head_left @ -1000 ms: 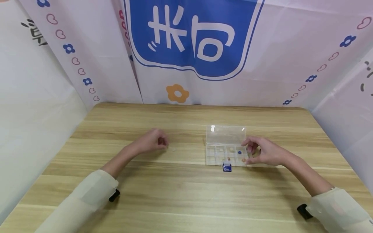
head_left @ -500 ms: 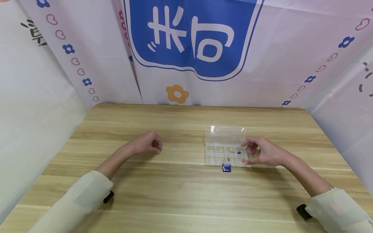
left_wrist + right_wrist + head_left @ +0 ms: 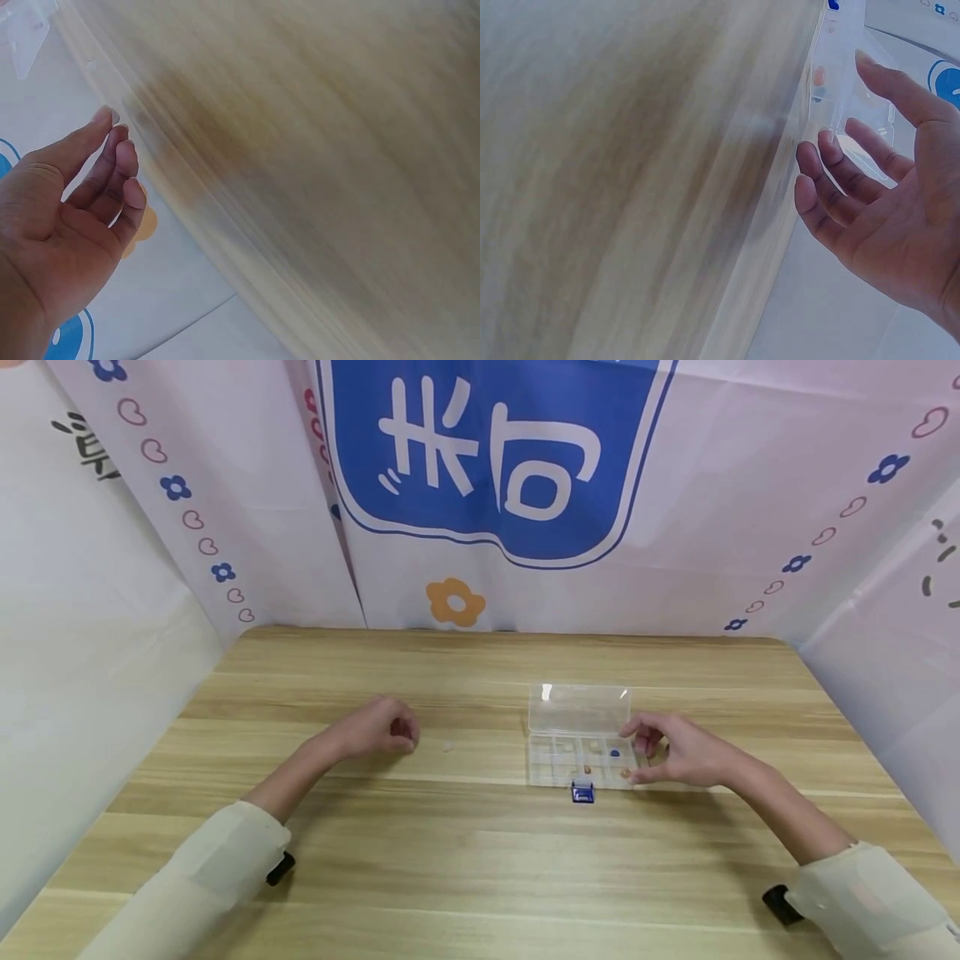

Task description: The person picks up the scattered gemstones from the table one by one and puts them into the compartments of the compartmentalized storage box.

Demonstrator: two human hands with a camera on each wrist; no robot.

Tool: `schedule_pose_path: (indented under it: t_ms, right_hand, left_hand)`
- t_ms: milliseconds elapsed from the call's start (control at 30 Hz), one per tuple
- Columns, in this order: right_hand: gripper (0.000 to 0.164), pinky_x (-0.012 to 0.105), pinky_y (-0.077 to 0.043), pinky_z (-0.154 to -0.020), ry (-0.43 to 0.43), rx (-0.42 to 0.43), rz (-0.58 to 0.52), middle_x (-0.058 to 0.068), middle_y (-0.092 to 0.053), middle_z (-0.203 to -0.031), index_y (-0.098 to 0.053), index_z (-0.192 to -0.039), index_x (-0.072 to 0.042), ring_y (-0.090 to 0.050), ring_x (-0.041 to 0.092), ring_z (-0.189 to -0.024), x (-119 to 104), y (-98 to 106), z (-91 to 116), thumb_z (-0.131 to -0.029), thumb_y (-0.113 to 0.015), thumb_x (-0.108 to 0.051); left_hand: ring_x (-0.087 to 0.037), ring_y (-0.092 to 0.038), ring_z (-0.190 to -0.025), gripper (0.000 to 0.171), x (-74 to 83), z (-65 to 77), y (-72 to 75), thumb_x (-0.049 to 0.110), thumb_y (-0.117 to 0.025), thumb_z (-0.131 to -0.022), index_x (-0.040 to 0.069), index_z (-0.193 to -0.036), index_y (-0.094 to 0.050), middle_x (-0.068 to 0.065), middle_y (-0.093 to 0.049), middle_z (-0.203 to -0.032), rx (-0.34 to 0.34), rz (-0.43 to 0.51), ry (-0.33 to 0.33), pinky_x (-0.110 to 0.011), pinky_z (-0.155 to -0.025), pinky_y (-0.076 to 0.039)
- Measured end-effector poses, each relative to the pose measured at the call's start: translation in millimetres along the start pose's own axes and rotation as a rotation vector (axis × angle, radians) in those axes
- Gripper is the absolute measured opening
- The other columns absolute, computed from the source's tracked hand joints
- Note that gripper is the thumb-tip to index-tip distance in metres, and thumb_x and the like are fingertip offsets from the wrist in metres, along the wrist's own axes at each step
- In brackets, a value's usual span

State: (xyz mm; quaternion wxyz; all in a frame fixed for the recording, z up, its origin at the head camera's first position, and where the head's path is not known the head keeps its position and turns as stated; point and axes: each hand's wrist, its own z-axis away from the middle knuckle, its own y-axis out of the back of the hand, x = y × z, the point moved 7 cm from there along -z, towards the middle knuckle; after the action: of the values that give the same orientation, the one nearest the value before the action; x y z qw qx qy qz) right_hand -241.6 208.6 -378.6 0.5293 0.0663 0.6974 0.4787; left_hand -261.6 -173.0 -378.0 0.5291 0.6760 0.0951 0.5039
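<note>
A clear plastic compartment box (image 3: 555,781) stands on the table with its lid (image 3: 580,708) raised and a blue latch (image 3: 582,792) at the front. Small pale, orange and blue pieces lie in its compartments. My right hand (image 3: 686,752) holds the box's right end, index finger near the hinge and thumb at the front corner. Left of the box, my left hand (image 3: 372,727) is low over the table, its thumb and index fingertips together on a small pale piece (image 3: 115,116). Another small pale piece (image 3: 447,747) lies on the wood between hand and box.
The wood-grain table (image 3: 480,868) ends at a white printed cloth (image 3: 660,593) along the back, with white sheets at both sides. Black wrist devices (image 3: 281,868) show beneath the sleeves.
My left hand has shifted slightly left, away from the pale piece on the table, and then stayed nearly still. The right hand and the box have kept their places.
</note>
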Motion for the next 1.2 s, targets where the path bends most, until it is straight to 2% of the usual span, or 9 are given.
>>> schedule_pose_path:
  t_ms: [233,467,733,1200]
  right_hand:
    - [0.053,0.031,-0.049,-0.071,-0.009,-0.001,0.005,0.005,-0.059,-0.093,-0.064,-0.118,0.004,-0.055,0.022,-0.087,2,-1,0,-0.077,-0.092,-0.015]
    - [0.053,0.030,-0.049,-0.071,-0.007,-0.004,-0.003,0.005,-0.059,-0.093,-0.064,-0.118,0.003,-0.055,0.022,-0.087,2,-1,0,-0.078,-0.092,-0.016]
    - [0.052,0.030,-0.049,-0.070,-0.005,-0.005,-0.008,0.005,-0.059,-0.094,-0.064,-0.118,0.003,-0.054,0.022,-0.087,3,-2,0,-0.078,-0.092,-0.015]
    - [0.052,0.029,-0.049,-0.069,-0.003,-0.008,0.002,0.005,-0.059,-0.093,-0.063,-0.118,0.004,-0.054,0.022,-0.087,2,-1,-2,-0.078,-0.091,-0.014]
  left_hand:
    - [-0.013,-0.061,-0.073,0.001,3.1,-1.1,2.5,-0.001,-0.075,-0.090,-0.002,-0.090,-0.074,-0.002,-0.070,-0.082,0.019,0.002,0.008,-0.027,-0.067,-0.054]
    - [-0.015,-0.063,-0.076,0.002,6.9,-4.1,3.1,0.000,-0.074,-0.093,-0.001,-0.094,-0.075,-0.005,-0.071,-0.084,0.041,0.024,-0.005,-0.027,-0.069,-0.055]
    - [-0.024,-0.067,-0.079,0.005,15.0,-6.4,2.4,0.001,-0.072,-0.095,-0.004,-0.094,-0.073,-0.010,-0.072,-0.086,0.041,0.068,-0.029,-0.026,-0.067,-0.055]
    - [-0.015,-0.065,-0.078,0.005,22.2,-12.8,1.1,-0.001,-0.071,-0.095,-0.003,-0.097,-0.075,-0.008,-0.073,-0.087,0.062,0.056,-0.071,-0.027,-0.070,-0.056]
